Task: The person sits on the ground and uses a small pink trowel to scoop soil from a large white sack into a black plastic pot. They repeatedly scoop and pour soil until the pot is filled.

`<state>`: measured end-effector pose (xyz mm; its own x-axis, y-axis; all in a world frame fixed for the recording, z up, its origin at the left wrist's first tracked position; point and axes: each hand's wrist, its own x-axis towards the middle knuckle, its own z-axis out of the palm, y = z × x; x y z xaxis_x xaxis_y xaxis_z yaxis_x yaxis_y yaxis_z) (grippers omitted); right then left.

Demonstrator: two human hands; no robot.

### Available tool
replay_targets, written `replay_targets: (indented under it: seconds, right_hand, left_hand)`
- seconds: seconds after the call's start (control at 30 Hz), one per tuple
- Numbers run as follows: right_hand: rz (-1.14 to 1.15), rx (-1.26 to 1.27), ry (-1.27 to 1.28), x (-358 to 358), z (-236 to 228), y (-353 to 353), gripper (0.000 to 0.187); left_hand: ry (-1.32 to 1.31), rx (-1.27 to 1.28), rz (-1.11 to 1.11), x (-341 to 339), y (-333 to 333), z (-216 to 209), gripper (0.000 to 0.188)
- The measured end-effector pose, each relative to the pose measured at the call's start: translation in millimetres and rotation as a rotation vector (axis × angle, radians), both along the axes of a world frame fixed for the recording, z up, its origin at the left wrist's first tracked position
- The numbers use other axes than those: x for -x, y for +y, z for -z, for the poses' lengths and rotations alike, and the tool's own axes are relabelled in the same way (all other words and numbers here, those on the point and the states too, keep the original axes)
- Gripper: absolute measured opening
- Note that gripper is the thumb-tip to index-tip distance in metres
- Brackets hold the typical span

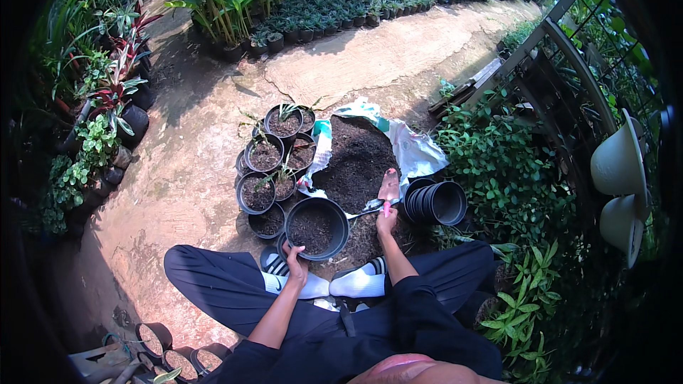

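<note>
Dark sleeve nearest the lens, head view: black pot left of the trowel.
Left hand grips the pot's near-left rim; right hand, nearer the soil in the opened sack, is closed round the trowel's handle, its long axis pointing away from the body. Whether the blade touches soil cannot be told.

1. The large pot is showing black.
2. The trowel is displaying a pink handle.
3. The sack is showing white with green patches.
4. Footwear is bearing white stripes on black.
</note>
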<state>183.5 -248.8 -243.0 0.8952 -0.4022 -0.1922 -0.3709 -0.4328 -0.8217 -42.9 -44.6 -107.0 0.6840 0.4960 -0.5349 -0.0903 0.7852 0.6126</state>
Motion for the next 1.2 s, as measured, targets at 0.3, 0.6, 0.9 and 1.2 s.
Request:
replay_targets:
  seconds: [0.3, 0.6, 0.9, 1.2]
  right_hand:
    - [-0.186, -0.081, 0.108, 0.4, 9.7, 60.0, 0.038]
    - [-0.240, -0.507, 0.131, -7.5, 29.0, 20.6, 0.033]
    - [-0.371, -0.801, 0.178, 27.1, -113.6, 32.9, 0.029]
    - [-0.662, -0.756, 0.092, 83.6, -252.7, 30.0, 0.023]
  left_hand:
    - [0.020, -0.009, 0.016, -2.2, 2.5, -5.6, 0.052]
    - [-0.026, 0.042, 0.049, -9.4, -3.1, -0.5, 0.047]
    - [-0.043, 0.055, 0.053, 0.4, 4.7, 9.4, 0.052]
    - [-0.061, 0.024, 0.041, -0.5, 5.7, 21.6, 0.051]
